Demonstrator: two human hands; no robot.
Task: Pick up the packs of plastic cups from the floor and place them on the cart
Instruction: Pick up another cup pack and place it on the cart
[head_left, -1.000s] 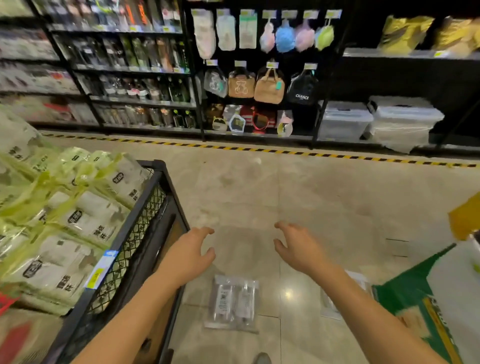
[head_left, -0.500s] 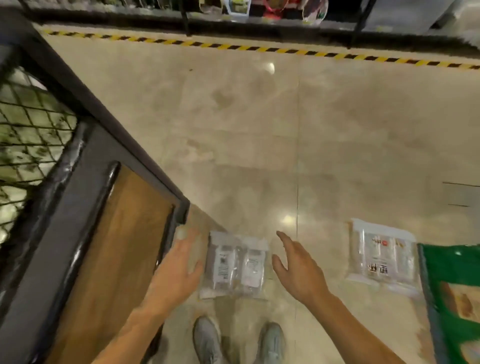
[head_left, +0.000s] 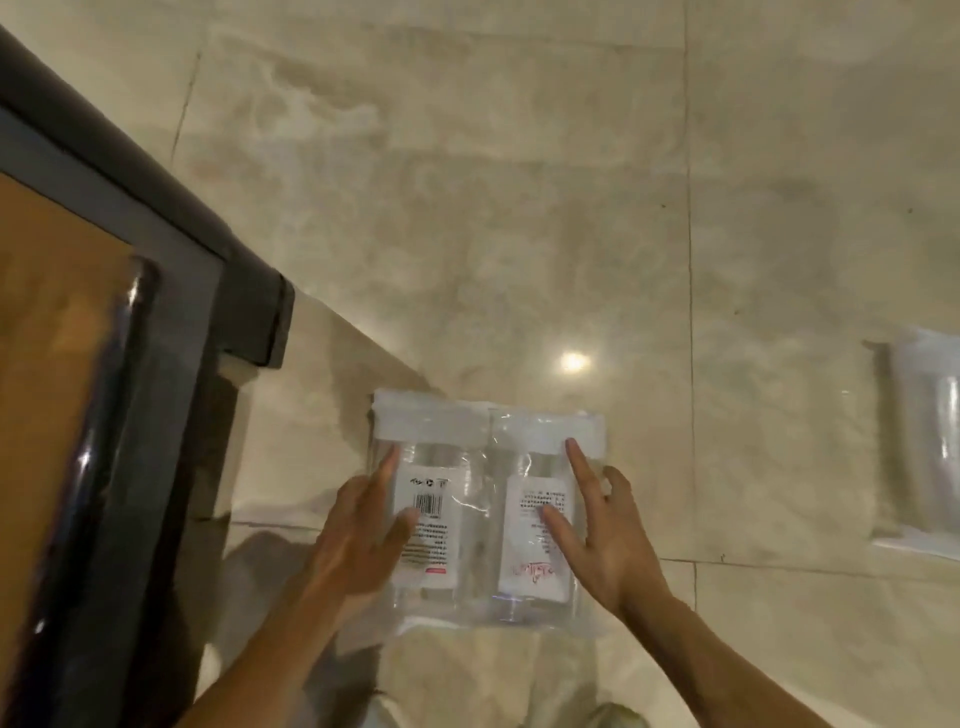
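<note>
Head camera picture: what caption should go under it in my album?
Both hands, left and right, reach onto a clear pack of cups lying on the floor beside the cart.

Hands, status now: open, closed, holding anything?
Left hand: open, fingers spread on the left edge of the cup pack, not gripping.
Right hand: open, fingers spread on its right edge, not gripping.

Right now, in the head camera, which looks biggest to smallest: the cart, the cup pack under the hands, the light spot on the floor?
1. cart, cut off by the picture edge
2. cup pack, flat on the floor
3. light spot, smallest
</note>
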